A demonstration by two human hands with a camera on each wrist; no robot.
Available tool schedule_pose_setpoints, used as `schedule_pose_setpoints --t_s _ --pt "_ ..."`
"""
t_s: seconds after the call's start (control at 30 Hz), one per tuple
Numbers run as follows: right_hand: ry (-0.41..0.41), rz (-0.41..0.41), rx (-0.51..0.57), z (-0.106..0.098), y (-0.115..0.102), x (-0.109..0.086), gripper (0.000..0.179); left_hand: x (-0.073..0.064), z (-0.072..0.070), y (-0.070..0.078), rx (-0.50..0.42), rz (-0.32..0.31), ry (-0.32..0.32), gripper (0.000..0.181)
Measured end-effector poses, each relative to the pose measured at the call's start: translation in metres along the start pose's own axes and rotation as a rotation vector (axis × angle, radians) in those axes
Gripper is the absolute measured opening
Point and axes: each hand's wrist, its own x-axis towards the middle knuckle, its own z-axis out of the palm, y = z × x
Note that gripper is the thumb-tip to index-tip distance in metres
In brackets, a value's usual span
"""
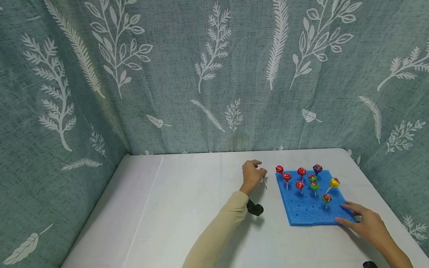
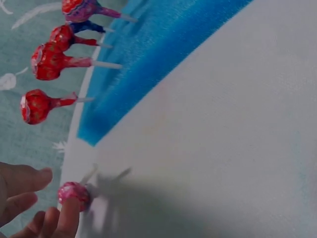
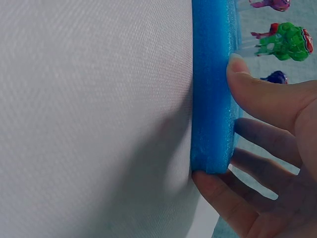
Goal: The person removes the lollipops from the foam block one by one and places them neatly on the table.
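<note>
My left hand (image 1: 252,175) is at a pink-wrapped lollipop (image 2: 74,194) near the far side of the table. One fingertip overlaps the candy's head in the left wrist view, while the thumb stands apart from it; the white stick points away from the hand. To the right lies a blue foam board (image 1: 305,214) with small holes and several upright lollipops in it. My right hand (image 1: 366,223) holds the board's near right corner, thumb (image 3: 267,96) at the upper edge and fingers round the side.
Red lollipops (image 1: 286,177) stand along the board's left part, with green ones (image 1: 314,186), a dark blue one (image 1: 317,169) and a yellow one (image 1: 334,182) farther right. A white cloth covers the table (image 1: 174,201). Leaf-patterned curtains (image 1: 174,74) hang behind and beside it.
</note>
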Motion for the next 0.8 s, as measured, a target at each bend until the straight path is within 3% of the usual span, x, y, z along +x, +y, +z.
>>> schedule_pose_setpoints --t_s 0.2,0.47,0.8 --pt "-0.006 -0.002 0.004 0.002 0.002 -0.001 0.077 0.0 -0.005 0.008 -0.021 0.023 -0.006 0.027" --pt "-0.007 0.003 0.0 0.001 0.002 0.0 0.077 -0.001 -0.012 0.019 -0.127 0.07 -0.041 0.027" --pt "-0.016 0.002 0.007 0.002 0.001 -0.001 0.077 -0.007 -0.011 0.032 -0.111 0.075 -0.077 0.025"
